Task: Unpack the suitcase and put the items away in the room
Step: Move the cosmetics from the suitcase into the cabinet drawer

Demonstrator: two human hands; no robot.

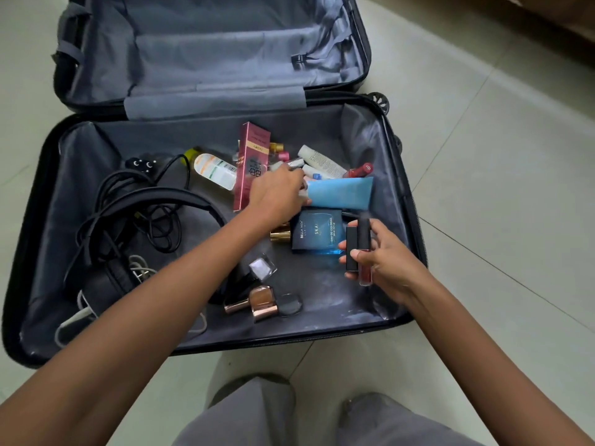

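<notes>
**A:** What is seen in the right hand point(386, 262)?

**B:** Two slim lip products are pinched side by side. The thumb is pressed across the front and the fingers are curled behind. One is a black lipstick tube point(352, 249), matte and square-edged. The other is a lip gloss point(364, 275) with a long black cap and a dark red body.

**A:** Which way are they pointed?

**B:** Both long axes are set nearly upright in the view and parallel to each other. The gloss's black cap is turned away from the person and its red end is turned toward the wrist. The lipstick is held on the fingertip side of the gloss.

**A:** And where are they held?

**B:** They are held over the near half of the open suitcase point(363, 136), which is lined in grey. A blue cologne box point(317, 231) is seen just beyond the fingertips.

**A:** How is the left hand point(280, 191) placed?

**B:** Its fingers are bent down into the heap of cosmetics. A small silvery tube point(294, 163) is touched by the fingertips, but whether it is pinched cannot be told. A pink carton point(251, 165) is found just beside the little-finger side, and a blue tube point(341, 192) beside the thumb.
</notes>
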